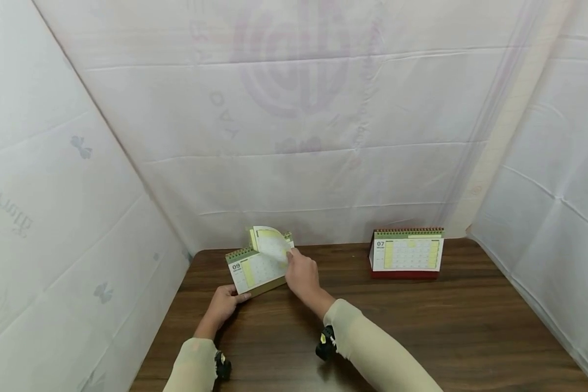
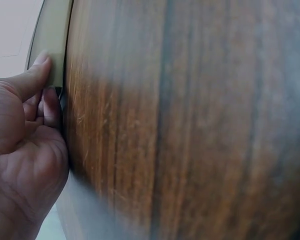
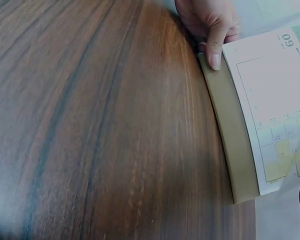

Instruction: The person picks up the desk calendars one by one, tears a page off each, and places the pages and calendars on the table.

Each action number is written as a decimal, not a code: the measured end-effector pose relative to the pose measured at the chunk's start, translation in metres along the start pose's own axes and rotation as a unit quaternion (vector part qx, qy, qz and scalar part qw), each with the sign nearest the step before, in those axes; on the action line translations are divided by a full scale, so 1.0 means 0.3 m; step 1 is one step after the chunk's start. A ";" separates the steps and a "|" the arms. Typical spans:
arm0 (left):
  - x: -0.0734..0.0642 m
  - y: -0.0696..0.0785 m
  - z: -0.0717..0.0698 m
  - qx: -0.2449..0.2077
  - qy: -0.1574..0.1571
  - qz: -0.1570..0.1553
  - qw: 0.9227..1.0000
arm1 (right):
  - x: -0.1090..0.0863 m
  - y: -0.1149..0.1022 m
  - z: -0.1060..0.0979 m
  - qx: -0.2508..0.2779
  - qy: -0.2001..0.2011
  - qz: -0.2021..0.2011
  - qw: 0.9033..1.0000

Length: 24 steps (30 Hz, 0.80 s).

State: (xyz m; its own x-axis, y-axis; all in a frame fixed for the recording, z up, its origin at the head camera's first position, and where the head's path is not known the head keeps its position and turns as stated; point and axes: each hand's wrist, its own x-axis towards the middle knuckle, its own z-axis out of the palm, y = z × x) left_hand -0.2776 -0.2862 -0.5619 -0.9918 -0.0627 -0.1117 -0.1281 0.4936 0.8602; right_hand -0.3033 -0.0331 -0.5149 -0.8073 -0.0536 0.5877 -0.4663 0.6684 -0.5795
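Observation:
A spiral-bound desk calendar with a tan base stands tilted at the back left of the table, its page marked 09 facing front. My left hand grips the lower left corner of its base, thumb in front; the left wrist view shows that thumb on the tan base strip. With my right hand I pinch the right edge of a lifted page, which curves up over the rings. Only a sliver of the right hand enters the right wrist view, so its fingertips are hidden there.
Farther right, a second desk calendar with a red base stands upright, showing 07. Both are on a dark wood-grain table. White sheeting hangs close behind the table and along both sides.

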 end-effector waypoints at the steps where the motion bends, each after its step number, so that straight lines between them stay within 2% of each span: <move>1: 0.000 -0.001 -0.001 0.001 0.001 0.001 1.000 | 0.003 -0.001 0.000 0.005 -0.007 0.008 1.000; 11: 0.007 -0.010 -0.012 -0.001 0.000 -0.006 1.000 | 0.024 -0.005 -0.011 0.043 -0.042 0.085 0.995; 15: 0.005 -0.012 -0.017 -0.001 0.002 -0.007 1.000 | 0.029 -0.009 -0.016 0.053 -0.063 0.100 0.992; 24: 0.008 -0.012 -0.003 -0.003 -0.006 0.000 1.000 | 0.031 0.003 -0.030 0.060 -0.068 0.118 0.989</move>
State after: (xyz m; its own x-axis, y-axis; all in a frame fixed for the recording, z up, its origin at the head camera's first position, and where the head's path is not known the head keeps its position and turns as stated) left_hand -0.2795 -0.2891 -0.5649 -0.9917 -0.0519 -0.1173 -0.1277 0.4878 0.8636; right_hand -0.3081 -0.0264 -0.5048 -0.9361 -0.0120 0.3515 -0.2926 0.5812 -0.7594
